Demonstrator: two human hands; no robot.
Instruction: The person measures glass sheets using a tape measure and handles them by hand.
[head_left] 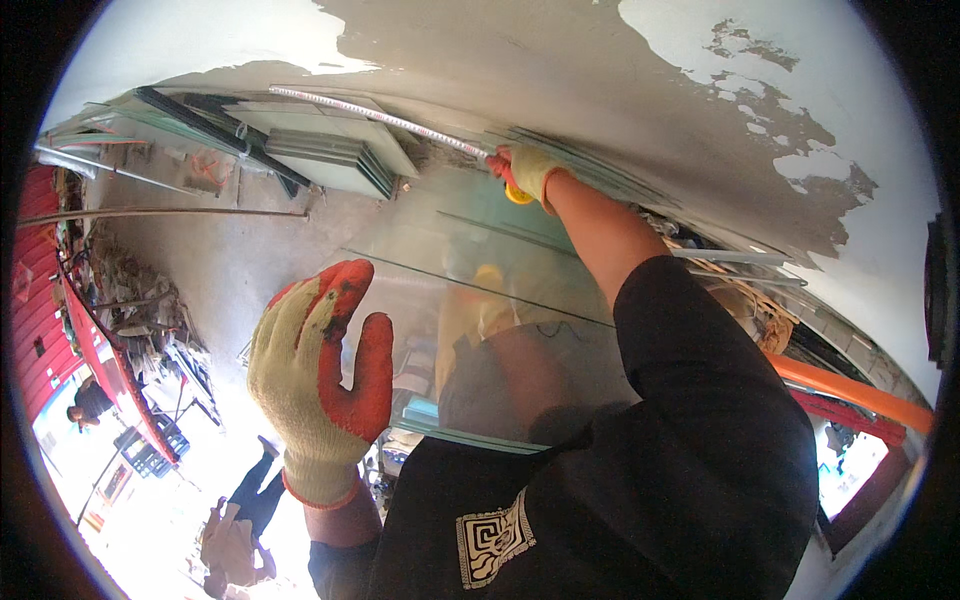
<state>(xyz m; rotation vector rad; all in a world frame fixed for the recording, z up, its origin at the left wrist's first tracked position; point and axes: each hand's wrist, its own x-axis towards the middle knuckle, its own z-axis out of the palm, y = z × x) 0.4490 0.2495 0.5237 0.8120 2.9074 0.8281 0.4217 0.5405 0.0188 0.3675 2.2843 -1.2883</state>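
Item: black shirt [690, 430] of the wearer, 1, with a pale square emblem; cut off by the lower edge.

Item: left hand [320, 375], in a cream knit glove with red coating and dark stains. Fingers together, thumb apart, nothing visible in the grasp; whether it touches the glass behind cannot be told.

Item: large glass sheets [590, 350], in front of the body, number uncertain; reflections blur their faces, and shirt and left hand hide part of the near edge.

Item: right hand [528, 170], gloved alike, clasped on the tape measure; fingers partly hidden.

Item: tape measure [518, 194], 1, at the far side of the sheets near the wall. Yellow case mostly covered by the glove; white blade [390, 120] drawn out leftward, markings too small to read, contact at its tip unclear.

Item: orange pole [850, 390], 1, at right, near end behind the sleeve.

Item: stack of smaller panes [325, 160], tilted, beyond the blade; count unclear.

Item: wall [500, 50], patchy white and grey-brown, cut off above.

Item: other people, 2, at lower left: a pale-topped person [235, 540] washed by glare, and a dark-clad person [95, 400], small and indistinct.
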